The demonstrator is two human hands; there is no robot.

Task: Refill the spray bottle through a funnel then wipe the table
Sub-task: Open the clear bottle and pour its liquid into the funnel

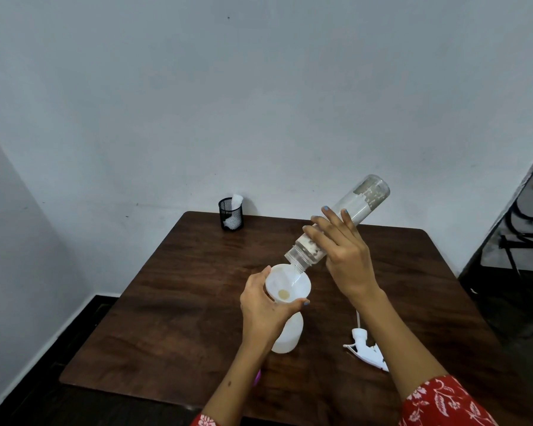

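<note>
Two hands share the pour: left hand (263,305) grips the funnel (287,286) seated in the spray bottle (286,335); right hand (342,253) holds the tilted bottle (339,222), mouth over the funnel. She should tilt slowly, keeping the funnel steady.

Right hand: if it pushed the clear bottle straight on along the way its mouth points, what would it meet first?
Most likely the funnel. The right hand tilts the clear bottle mouth-down, its rim at or just over the funnel's edge. The left hand holds that funnel on the spray bottle. Depth is unclear.
</note>
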